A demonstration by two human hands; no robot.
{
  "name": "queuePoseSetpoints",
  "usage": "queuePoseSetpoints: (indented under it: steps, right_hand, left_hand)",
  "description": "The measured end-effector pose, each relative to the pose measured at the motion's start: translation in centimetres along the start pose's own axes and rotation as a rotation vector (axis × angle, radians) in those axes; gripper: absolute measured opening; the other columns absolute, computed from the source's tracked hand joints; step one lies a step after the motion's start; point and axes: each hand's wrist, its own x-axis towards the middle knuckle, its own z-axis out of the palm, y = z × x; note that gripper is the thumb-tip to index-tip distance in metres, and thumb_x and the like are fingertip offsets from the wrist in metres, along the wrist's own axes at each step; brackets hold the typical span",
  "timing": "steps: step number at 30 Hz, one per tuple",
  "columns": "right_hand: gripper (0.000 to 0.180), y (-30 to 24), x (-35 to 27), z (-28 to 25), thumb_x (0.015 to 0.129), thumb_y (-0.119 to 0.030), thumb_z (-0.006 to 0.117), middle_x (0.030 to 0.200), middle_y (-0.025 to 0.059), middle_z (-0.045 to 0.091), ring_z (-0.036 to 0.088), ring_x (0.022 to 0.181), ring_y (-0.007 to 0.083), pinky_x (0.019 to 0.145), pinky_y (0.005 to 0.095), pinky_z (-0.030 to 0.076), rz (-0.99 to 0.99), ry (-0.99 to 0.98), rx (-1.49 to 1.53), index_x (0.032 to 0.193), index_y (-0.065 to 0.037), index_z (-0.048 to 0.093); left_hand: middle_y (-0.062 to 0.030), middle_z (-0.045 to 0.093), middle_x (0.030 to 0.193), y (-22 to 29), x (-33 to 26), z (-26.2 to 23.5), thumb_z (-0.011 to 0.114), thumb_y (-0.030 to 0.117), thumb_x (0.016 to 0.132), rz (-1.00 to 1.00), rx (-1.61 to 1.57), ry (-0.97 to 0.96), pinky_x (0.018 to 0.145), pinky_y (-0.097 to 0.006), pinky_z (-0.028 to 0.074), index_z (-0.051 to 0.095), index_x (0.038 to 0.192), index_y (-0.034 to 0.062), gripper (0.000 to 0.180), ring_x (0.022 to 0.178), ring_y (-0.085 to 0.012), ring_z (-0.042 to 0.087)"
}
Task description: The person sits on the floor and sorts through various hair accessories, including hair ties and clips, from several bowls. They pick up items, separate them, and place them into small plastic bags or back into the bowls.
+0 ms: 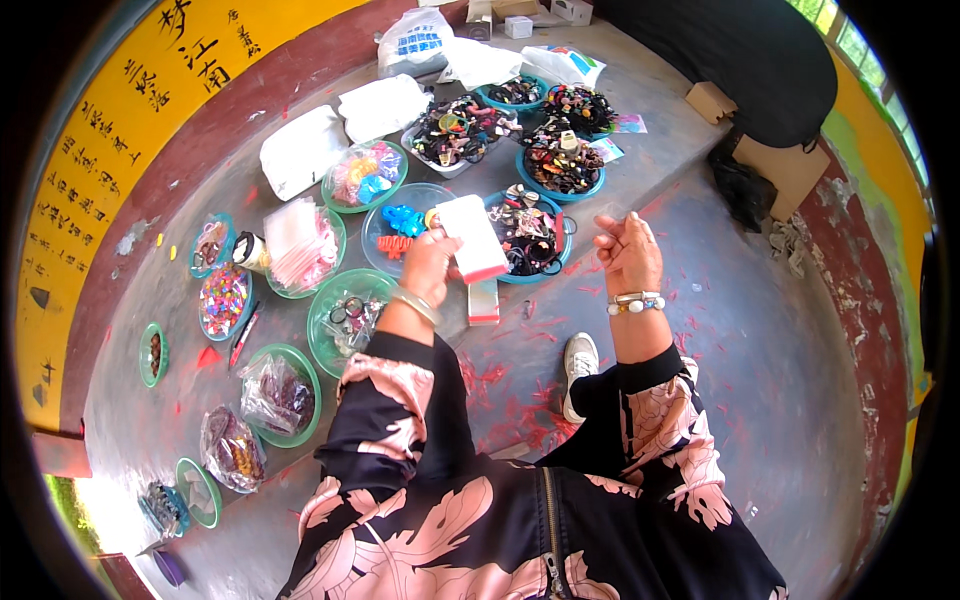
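Note:
My left hand grips a white box with a red lower edge, holding it up over the bowls. Below it, a similar white box with a red end lies on the floor. My right hand is raised to the right, fingers loosely bent and apart, with nothing visible in it. Between the hands is a blue bowl of dark hair ties and small ornaments. A clear blue-rimmed bowl behind my left hand holds a blue and a red-orange plastic piece.
A green bowl with rings and clear bags sits by my left forearm. Further left stand several bowls of beads, pink sheets and bagged pieces. White bags and a basket of hair ties lie beyond. Red scraps litter the floor.

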Motion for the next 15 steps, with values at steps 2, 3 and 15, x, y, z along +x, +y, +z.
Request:
queuePoseSetpoints:
  steps: [2,3,15]
  right_hand:
    - [0.017,0.3,0.0,-0.1,0.092,-0.022,0.042,0.081,0.0121,0.063,0.059,0.055,0.0161,0.045,0.0244,0.042,0.065,-0.008,-0.037,0.093,-0.005,0.045]
    - [0.017,0.3,-0.4,0.4,0.092,-0.022,0.043,0.079,0.0109,0.062,0.058,0.054,0.0154,0.046,0.0241,0.042,0.093,-0.012,-0.039,0.092,-0.006,0.046]
    - [0.013,1.6,-1.6,1.9,0.090,-0.022,0.049,0.071,0.0065,0.061,0.053,0.049,0.0108,0.045,0.0213,0.041,0.267,-0.210,-0.123,0.085,-0.009,0.052]
  left_hand:
    - [-0.0038,0.062,0.085,0.6,2.3,-2.1,0.055,0.010,0.082,-0.033,0.026,0.061,0.050,-0.023,0.048,0.057,0.097,0.0037,0.016,0.069,-0.0122,0.061]
    - [-0.0047,0.062,0.085,0.4,3.4,-3.3,0.055,0.010,0.081,-0.026,-0.011,0.135,0.048,-0.024,0.046,0.057,0.097,0.0042,0.017,0.067,-0.0131,0.060]
    - [-0.0097,0.061,0.065,-6.7,10.2,-17.1,0.062,0.017,0.076,-0.161,0.541,0.468,0.049,-0.032,0.043,0.063,0.084,-0.0004,0.020,0.053,-0.0193,0.058]
